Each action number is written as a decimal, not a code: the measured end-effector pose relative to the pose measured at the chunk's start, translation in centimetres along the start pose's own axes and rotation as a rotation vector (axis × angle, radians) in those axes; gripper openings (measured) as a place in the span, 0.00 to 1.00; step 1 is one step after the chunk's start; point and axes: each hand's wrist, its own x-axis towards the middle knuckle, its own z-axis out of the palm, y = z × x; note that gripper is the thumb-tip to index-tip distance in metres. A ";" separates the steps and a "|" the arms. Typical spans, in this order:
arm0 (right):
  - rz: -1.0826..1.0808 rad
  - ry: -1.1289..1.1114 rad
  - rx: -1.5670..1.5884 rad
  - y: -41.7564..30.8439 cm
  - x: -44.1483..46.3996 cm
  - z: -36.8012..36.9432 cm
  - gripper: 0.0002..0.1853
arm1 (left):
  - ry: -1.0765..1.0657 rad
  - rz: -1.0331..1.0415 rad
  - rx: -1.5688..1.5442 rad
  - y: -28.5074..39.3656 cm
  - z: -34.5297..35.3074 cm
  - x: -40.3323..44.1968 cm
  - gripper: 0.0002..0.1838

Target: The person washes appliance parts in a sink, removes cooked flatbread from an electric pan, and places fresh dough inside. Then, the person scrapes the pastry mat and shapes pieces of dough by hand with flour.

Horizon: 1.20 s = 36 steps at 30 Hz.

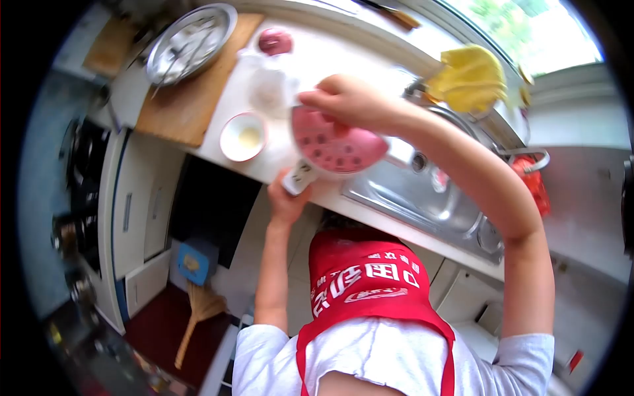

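With the left hand [288, 199], gripped a white object [298, 178]; with the right hand [343, 102], held a dark-spotted pink piece [337, 148], near a small bowl [243, 136].

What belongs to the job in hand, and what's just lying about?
In use:
- pink watermelon-patterned item, in the right hand
- white lettered piece, in the left hand
- small bowl, possibly

Apparently lying about:
- yellow cloth
- reddish round item
- metal basin
- wooden board
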 end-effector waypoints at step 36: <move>0.535 0.636 -0.756 49.3 -25.2 -12.3 0.18 | -0.820 -0.728 0.968 1.5 3.3 -27.1 0.19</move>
